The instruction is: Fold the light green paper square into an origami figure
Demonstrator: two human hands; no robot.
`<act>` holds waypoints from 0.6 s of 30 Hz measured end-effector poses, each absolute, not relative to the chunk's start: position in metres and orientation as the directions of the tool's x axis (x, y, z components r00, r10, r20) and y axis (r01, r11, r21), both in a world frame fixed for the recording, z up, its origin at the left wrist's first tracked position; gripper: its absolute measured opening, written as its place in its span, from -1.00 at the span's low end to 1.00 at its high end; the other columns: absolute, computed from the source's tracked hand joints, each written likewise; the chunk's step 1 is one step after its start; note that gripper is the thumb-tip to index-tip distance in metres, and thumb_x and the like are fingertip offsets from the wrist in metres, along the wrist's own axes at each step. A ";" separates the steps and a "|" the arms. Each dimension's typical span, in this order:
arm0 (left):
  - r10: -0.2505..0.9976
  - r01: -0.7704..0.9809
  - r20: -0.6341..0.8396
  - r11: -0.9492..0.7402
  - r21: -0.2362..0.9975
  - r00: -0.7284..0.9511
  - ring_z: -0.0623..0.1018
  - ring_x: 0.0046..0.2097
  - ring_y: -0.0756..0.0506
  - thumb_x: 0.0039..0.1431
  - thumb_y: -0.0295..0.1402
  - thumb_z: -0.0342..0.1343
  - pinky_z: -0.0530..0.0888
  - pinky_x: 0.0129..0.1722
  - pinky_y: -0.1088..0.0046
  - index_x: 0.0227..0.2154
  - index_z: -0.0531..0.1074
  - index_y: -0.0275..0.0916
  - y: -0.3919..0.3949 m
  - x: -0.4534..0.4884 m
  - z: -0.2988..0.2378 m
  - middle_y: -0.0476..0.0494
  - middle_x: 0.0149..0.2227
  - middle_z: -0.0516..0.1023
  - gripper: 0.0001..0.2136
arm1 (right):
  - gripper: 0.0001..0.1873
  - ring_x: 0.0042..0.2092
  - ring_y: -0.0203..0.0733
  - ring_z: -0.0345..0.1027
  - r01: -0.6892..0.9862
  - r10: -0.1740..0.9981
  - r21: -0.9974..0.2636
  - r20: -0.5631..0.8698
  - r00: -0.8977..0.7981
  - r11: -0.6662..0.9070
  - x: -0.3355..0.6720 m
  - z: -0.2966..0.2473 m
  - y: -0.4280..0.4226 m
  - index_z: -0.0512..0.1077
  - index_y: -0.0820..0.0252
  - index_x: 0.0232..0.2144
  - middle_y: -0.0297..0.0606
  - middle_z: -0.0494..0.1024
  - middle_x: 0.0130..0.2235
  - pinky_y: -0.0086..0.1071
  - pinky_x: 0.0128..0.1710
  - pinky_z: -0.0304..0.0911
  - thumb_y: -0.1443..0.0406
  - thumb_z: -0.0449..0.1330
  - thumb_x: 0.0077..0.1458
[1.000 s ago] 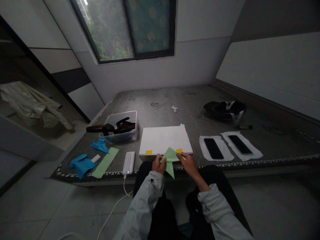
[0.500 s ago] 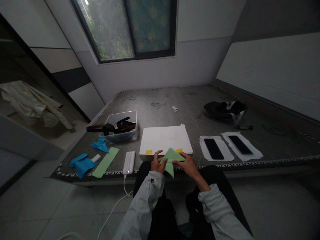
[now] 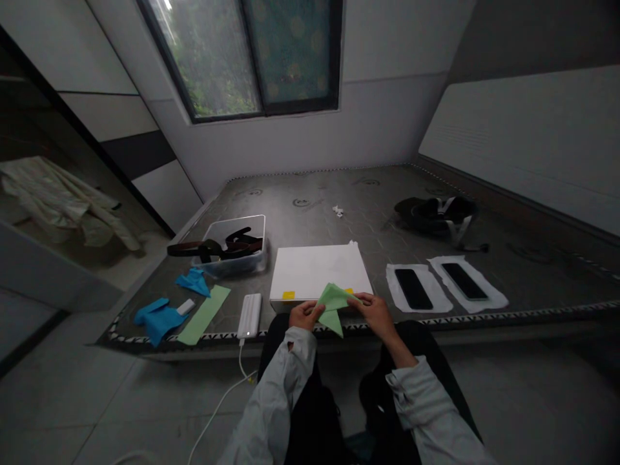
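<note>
Pinching a folded green paper point(image 3: 333, 309) between my left hand point(image 3: 306, 316) and right hand point(image 3: 376, 314), at the near edge of a white board point(image 3: 314, 271).

Leftmost lie a blue folded paper point(image 3: 159, 321), a pale green strip point(image 3: 203, 315) and a white power bank point(image 3: 250, 315). My left forearm slants inward, its hand knuckles-up with curled fingers gripping the paper's left side. The paper's point hangs downward, beside yellow tape point(image 3: 289, 295). My right forearm angles in from the right, its thumb and fingers pinching the paper's right corner.
</note>
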State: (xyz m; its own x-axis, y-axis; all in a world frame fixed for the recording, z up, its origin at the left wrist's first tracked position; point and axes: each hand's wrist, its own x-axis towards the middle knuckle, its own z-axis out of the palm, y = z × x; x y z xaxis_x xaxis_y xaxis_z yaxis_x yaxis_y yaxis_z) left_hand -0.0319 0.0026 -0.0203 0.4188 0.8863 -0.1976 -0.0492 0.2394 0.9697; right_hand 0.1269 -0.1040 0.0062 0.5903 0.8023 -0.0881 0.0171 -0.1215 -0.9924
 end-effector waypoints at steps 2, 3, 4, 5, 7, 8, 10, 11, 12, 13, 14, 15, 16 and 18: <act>0.881 -0.052 -0.199 0.244 0.968 0.430 0.60 -0.39 -0.17 -0.37 -0.11 0.38 0.54 -0.41 0.41 -0.45 0.57 -0.38 0.002 -0.031 -0.022 -0.21 -0.49 0.61 -0.56 | -0.43 -0.31 0.02 0.51 -0.016 0.791 -0.993 -0.101 0.604 -0.115 0.129 0.003 -0.103 0.54 0.26 -0.32 -0.12 0.63 -0.34 -0.18 -0.27 0.39 -0.10 0.27 -0.21; 0.880 -0.057 -0.199 0.247 0.967 0.430 0.60 -0.38 -0.18 -0.36 -0.11 0.37 0.55 -0.40 0.40 -0.43 0.57 -0.38 0.002 -0.031 -0.022 -0.22 -0.48 0.62 -0.56 | -0.41 -0.32 0.02 0.51 -0.029 0.800 -0.994 -0.102 0.592 -0.106 0.130 0.002 -0.102 0.54 0.25 -0.30 -0.12 0.62 -0.32 -0.18 -0.29 0.40 -0.13 0.24 -0.20; 0.882 -0.064 -0.200 0.250 0.966 0.426 0.61 -0.36 -0.19 -0.35 -0.12 0.37 0.55 -0.38 0.39 -0.42 0.57 -0.39 0.002 -0.031 -0.023 -0.24 -0.46 0.62 -0.55 | -0.39 -0.33 0.01 0.51 -0.040 0.810 -0.994 -0.103 0.577 -0.098 0.131 0.002 -0.102 0.54 0.23 -0.27 -0.11 0.62 -0.29 -0.17 -0.30 0.40 -0.15 0.21 -0.17; 0.885 -0.071 -0.200 0.252 0.965 0.421 0.61 -0.35 -0.20 -0.34 -0.12 0.37 0.55 -0.37 0.38 -0.40 0.58 -0.39 0.002 -0.031 -0.023 -0.25 -0.45 0.62 -0.55 | -0.37 -0.33 0.01 0.51 -0.045 0.817 -0.995 -0.102 0.567 -0.093 0.132 0.002 -0.102 0.53 0.22 -0.24 -0.11 0.62 -0.26 -0.16 -0.30 0.40 -0.16 0.19 -0.15; 0.889 -0.076 -0.200 0.252 0.965 0.413 0.61 -0.34 -0.21 -0.33 -0.13 0.37 0.56 -0.37 0.38 -0.38 0.58 -0.40 0.002 -0.031 -0.023 -0.26 -0.43 0.62 -0.55 | -0.36 -0.34 -0.01 0.51 -0.031 0.817 -0.995 -0.096 0.569 -0.096 0.134 0.003 -0.103 0.51 0.21 -0.20 -0.12 0.61 -0.22 -0.16 -0.29 0.40 -0.17 0.15 -0.11; 0.889 -0.073 -0.201 0.252 0.965 0.410 0.61 -0.34 -0.21 -0.32 -0.14 0.37 0.56 -0.38 0.38 -0.38 0.58 -0.40 0.002 -0.031 -0.023 -0.27 -0.42 0.62 -0.55 | -0.36 -0.33 -0.01 0.51 -0.020 0.814 -0.995 -0.094 0.573 -0.100 0.134 0.004 -0.104 0.51 0.21 -0.18 -0.12 0.60 -0.21 -0.16 -0.27 0.40 -0.17 0.13 -0.09; 0.889 -0.063 -0.208 0.255 0.965 0.409 0.61 -0.35 -0.20 -0.31 -0.14 0.36 0.56 -0.41 0.40 -0.37 0.57 -0.40 0.002 -0.032 -0.022 -0.26 -0.42 0.62 -0.55 | -0.34 -0.27 -0.03 0.51 -0.033 0.823 -0.996 -0.087 0.561 -0.083 0.133 0.005 -0.105 0.46 0.19 -0.10 -0.13 0.59 -0.18 -0.17 -0.20 0.39 -0.17 0.11 -0.05; 0.888 -0.057 -0.212 0.257 0.965 0.409 0.61 -0.36 -0.19 -0.30 -0.14 0.36 0.56 -0.43 0.40 -0.36 0.57 -0.40 0.003 -0.032 -0.021 -0.25 -0.43 0.62 -0.55 | -0.31 -0.22 -0.03 0.50 -0.062 0.838 -0.996 -0.081 0.539 -0.056 0.130 0.005 -0.105 0.42 0.18 -0.04 -0.13 0.59 -0.16 -0.18 -0.17 0.38 -0.16 0.11 -0.05; 0.886 -0.054 -0.215 0.259 0.964 0.410 0.61 -0.37 -0.19 -0.30 -0.14 0.36 0.56 -0.44 0.41 -0.36 0.57 -0.40 0.003 -0.032 -0.021 -0.25 -0.43 0.62 -0.55 | -0.28 -0.18 -0.03 0.49 -0.102 0.856 -0.994 -0.075 0.511 -0.027 0.127 0.004 -0.104 0.38 0.19 0.00 -0.13 0.58 -0.14 -0.18 -0.14 0.37 -0.16 0.13 -0.07; 0.884 -0.052 -0.216 0.260 0.964 0.415 0.61 -0.38 -0.18 -0.29 -0.14 0.36 0.56 -0.45 0.42 -0.36 0.57 -0.39 0.003 -0.033 -0.021 -0.24 -0.43 0.62 -0.56 | -0.23 -0.15 -0.02 0.48 -0.140 0.873 -0.990 -0.074 0.482 -0.007 0.123 0.002 -0.103 0.36 0.20 0.03 -0.13 0.58 -0.14 -0.16 -0.12 0.36 -0.16 0.17 -0.11; 0.879 -0.050 -0.216 0.261 0.964 0.425 0.60 -0.39 -0.17 -0.29 -0.13 0.36 0.56 -0.47 0.43 -0.36 0.57 -0.39 0.003 -0.033 -0.021 -0.23 -0.43 0.63 -0.56 | -0.21 -0.13 0.00 0.47 -0.157 0.887 -0.988 -0.079 0.456 -0.008 0.118 0.000 -0.101 0.36 0.22 0.02 -0.12 0.58 -0.13 -0.14 -0.10 0.35 -0.15 0.22 -0.17; 0.870 -0.045 -0.217 0.264 0.964 0.443 0.60 -0.41 -0.16 -0.30 -0.13 0.36 0.55 -0.49 0.44 -0.36 0.57 -0.38 0.004 -0.033 -0.021 -0.22 -0.44 0.62 -0.55 | -0.23 -0.12 0.03 0.46 -0.143 0.890 -0.989 -0.094 0.447 -0.033 0.112 -0.002 -0.099 0.41 0.23 -0.04 -0.11 0.58 -0.15 -0.12 -0.09 0.35 -0.13 0.27 -0.22; 0.854 -0.035 -0.222 0.269 0.962 0.471 0.60 -0.43 -0.14 -0.31 -0.12 0.36 0.54 -0.52 0.46 -0.36 0.57 -0.38 0.004 -0.033 -0.022 -0.22 -0.45 0.62 -0.55 | -0.29 -0.11 0.05 0.45 -0.105 0.885 -0.991 -0.117 0.450 -0.078 0.107 -0.005 -0.097 0.45 0.24 -0.11 -0.10 0.58 -0.15 -0.11 -0.07 0.33 -0.10 0.29 -0.24; 0.805 -0.002 -0.240 0.287 0.958 0.542 0.58 -0.50 -0.11 -0.33 -0.12 0.37 0.51 -0.58 0.49 -0.36 0.56 -0.38 0.004 -0.033 -0.025 -0.21 -0.48 0.62 -0.53 | -0.43 -0.08 0.05 0.44 -0.016 0.841 -0.986 -0.148 0.521 -0.163 0.099 -0.010 -0.093 0.50 0.21 -0.21 -0.11 0.58 -0.14 -0.11 -0.02 0.29 -0.07 0.27 -0.18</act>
State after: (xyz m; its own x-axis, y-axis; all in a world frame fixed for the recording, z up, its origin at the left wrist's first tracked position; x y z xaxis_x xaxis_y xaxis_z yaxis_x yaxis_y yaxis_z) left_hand -0.0330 0.0043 -0.0253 0.5422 0.8051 -0.2403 -0.0017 0.2870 0.9579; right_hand 0.0991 -0.0934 -0.0099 0.5209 0.8407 -0.1477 -0.0159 -0.1634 -0.9864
